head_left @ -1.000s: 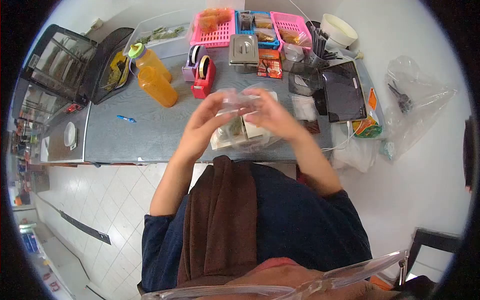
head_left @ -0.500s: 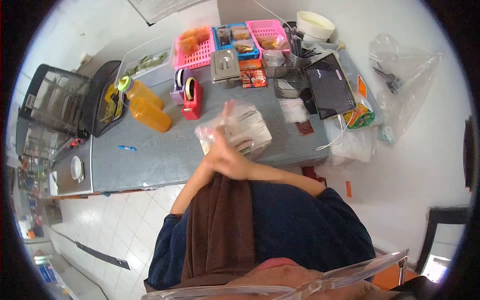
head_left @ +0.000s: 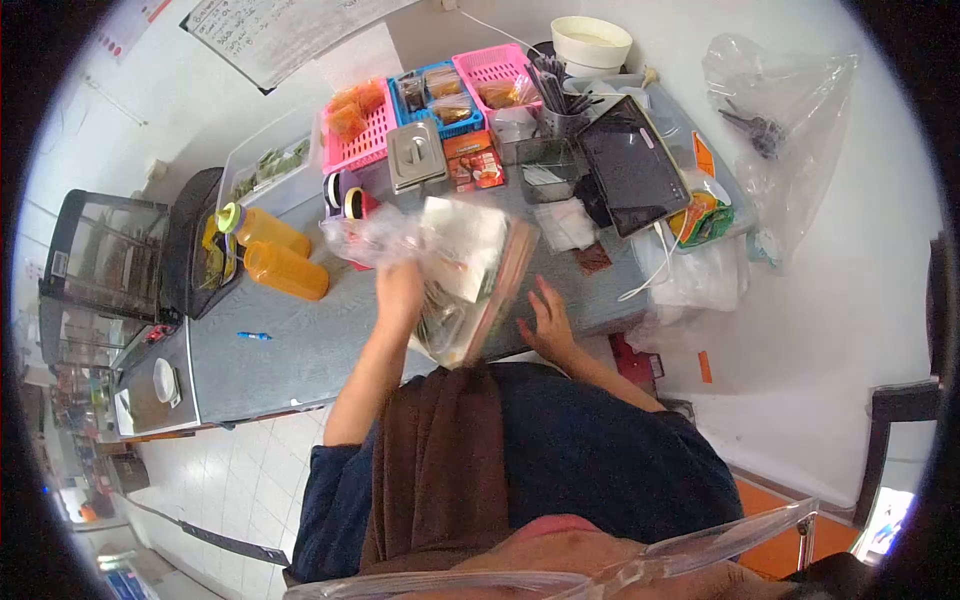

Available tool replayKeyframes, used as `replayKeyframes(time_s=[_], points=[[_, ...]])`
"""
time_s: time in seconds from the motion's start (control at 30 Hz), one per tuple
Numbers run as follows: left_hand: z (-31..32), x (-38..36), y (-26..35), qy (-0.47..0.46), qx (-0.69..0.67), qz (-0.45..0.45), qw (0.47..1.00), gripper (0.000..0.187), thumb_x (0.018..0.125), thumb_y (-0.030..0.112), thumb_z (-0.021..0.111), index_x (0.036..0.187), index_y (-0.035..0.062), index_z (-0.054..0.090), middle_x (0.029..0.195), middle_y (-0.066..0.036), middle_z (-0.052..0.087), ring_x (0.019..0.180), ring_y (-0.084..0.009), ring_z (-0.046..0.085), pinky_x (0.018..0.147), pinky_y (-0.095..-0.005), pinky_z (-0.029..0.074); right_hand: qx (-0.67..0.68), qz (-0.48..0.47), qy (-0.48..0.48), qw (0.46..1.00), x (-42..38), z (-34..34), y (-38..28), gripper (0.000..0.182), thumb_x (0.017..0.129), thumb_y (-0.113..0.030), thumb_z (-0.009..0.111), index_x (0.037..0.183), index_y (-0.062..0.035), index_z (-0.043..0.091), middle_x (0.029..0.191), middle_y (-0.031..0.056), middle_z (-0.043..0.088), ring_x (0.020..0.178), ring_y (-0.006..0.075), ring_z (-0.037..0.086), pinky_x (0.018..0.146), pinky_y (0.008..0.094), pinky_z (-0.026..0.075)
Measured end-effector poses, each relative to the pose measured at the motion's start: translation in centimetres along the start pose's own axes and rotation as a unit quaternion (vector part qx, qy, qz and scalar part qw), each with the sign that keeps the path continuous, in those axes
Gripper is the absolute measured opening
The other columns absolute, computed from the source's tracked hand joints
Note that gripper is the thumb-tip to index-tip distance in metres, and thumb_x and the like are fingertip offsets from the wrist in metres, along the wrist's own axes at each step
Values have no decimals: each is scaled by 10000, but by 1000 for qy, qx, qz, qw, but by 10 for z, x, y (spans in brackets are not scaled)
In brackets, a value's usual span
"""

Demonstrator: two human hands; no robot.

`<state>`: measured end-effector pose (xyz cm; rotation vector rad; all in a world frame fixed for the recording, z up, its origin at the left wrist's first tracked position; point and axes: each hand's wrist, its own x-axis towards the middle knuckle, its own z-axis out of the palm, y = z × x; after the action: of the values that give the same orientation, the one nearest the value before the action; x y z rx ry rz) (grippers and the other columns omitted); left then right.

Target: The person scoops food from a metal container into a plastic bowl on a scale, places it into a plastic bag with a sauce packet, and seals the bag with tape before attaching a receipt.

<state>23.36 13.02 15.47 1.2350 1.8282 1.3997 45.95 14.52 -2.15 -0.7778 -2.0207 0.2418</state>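
My left hand [head_left: 402, 292] is closed on a crumpled clear plastic bag [head_left: 372, 236]. The bag lies against a thick, pale stack of what look like papers or packets [head_left: 468, 248], which is tilted over the grey table in front of my body. Motion blurs the bag and the stack's lower part. To the right of the stack, my right hand [head_left: 550, 325] has its fingers spread above the table's near edge and holds nothing.
Two orange bottles [head_left: 285, 270] and tape dispensers [head_left: 356, 205] stand left of the stack. Pink and blue baskets [head_left: 355, 130], a lidded metal container [head_left: 416, 156] and a red packet [head_left: 474, 161] are behind it. A tablet [head_left: 634, 165] leans at right, near a clear box [head_left: 548, 170].
My hands were together over the bag and stack; now they are apart. The stack has been tipped up and turned, the bag pulled left, and my right hand has moved right. The view has shifted.
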Motion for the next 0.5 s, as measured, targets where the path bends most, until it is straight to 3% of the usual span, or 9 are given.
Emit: replayKeyframes(time_s=[0.03,0.07,0.13,0.27,0.37,0.4,0.47,0.5], points=[[1,0,22,39,-27,-112,993,279,898,186,420,1080,11,539,965,-138,604,870,-288,580,792,-382,452,-27,-12,34,999,0,9,7,543,787,-112,554,1281,-24,345,1236,219,409,1132,355,439,967,456,335],[1,5,31,38,-147,-160,975,281,896,183,427,1079,-1,537,965,-134,603,868,-276,582,777,-374,460,154,134,72,976,1,28,12,542,802,-192,551,1278,-27,353,1225,214,420,1127,347,447,945,454,361],[-2,17,39,38,-381,-247,890,288,892,177,442,1076,-25,533,966,-126,602,864,-250,587,745,-359,474,281,307,126,900,13,58,15,522,808,-200,545,1267,-28,366,1205,210,433,1107,340,459,921,447,372],[-7,19,55,6,-340,-286,896,226,859,142,497,989,-34,554,934,-92,601,793,-209,593,684,-329,484,193,339,105,915,38,66,28,484,821,-217,534,1244,-30,393,1166,201,461,1067,324,484,874,433,395],[-17,22,55,19,-151,-210,966,224,830,118,502,999,-21,551,887,-99,611,775,-233,598,684,-362,475,99,288,38,952,41,48,43,457,831,-229,526,1227,-32,413,1137,195,481,1037,313,502,838,423,412],[-21,25,54,-21,-67,-72,995,224,816,111,502,996,-15,549,870,-114,611,770,-259,595,685,-378,468,71,250,-10,966,39,43,41,448,834,-233,523,1221,-32,419,1127,192,488,1027,309,508,827,420,417],[-27,29,49,-100,106,202,969,230,789,98,502,991,-1,546,838,-143,609,759,-312,590,687,-412,455,21,170,-104,980,39,45,30,432,841,-242,518,1210,-33,433,1108,188,502,1007,301,520,803,413,429],[-26,28,42,-81,173,196,962,231,778,91,497,986,2,544,833,-159,602,763,-340,579,692,-428,448,2,143,-142,979,39,49,24,425,844,-246,515,1204,-34,439,1098,186,509,997,297,526,791,409,434]])
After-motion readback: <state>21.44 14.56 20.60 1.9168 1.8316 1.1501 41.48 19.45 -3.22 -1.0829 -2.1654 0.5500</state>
